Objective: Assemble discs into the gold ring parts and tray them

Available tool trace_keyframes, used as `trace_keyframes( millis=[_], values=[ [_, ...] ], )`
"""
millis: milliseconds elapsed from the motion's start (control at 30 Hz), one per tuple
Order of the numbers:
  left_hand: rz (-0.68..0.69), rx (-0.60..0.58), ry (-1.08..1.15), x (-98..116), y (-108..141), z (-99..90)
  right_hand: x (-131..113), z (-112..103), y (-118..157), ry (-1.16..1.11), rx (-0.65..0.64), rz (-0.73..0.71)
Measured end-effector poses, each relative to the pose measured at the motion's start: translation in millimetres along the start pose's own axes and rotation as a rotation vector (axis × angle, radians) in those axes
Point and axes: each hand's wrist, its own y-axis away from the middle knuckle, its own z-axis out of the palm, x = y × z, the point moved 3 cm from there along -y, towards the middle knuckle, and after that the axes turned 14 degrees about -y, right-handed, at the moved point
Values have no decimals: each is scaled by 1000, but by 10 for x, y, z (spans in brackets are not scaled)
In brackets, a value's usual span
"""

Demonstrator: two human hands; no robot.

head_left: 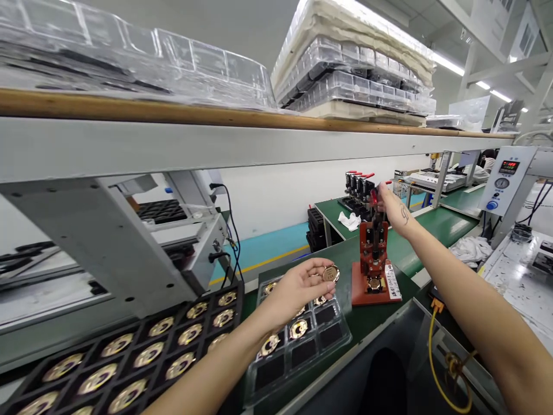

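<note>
My left hand (307, 283) pinches a round gold-rimmed metal part (330, 274) between thumb and fingers, above a clear compartment tray (298, 351). My right hand (387, 202) is at the top of a red hand press (374, 245), against its lever with the red grip (374, 197); its fingers are partly hidden. Another round gold part (374, 283) sits in the fixture at the press's base. Gold rings lie in some compartments of the clear tray, and other compartments show bare black bottoms.
Black trays with several gold rings (148, 354) stand at the lower left. A shelf (259, 138) bearing stacked clear trays (354, 86) crosses above. Several black clamps (358, 187) and a white cloth (349, 221) lie behind the press. A control box (503, 178) hangs at right.
</note>
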Motion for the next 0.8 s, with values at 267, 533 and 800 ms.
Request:
trace_keyframes(
  millis=[267, 533, 800],
  values=[
    [-22, -49, 10, 59, 202, 133, -201, 141, 1179, 169, 42, -326],
    [138, -131, -195, 260, 308, 737, -210, 52, 1703, 193, 6, -188],
    [349, -101, -503, 473, 453, 1010, -390, 115, 2402, -310, -60, 430]
  ],
)
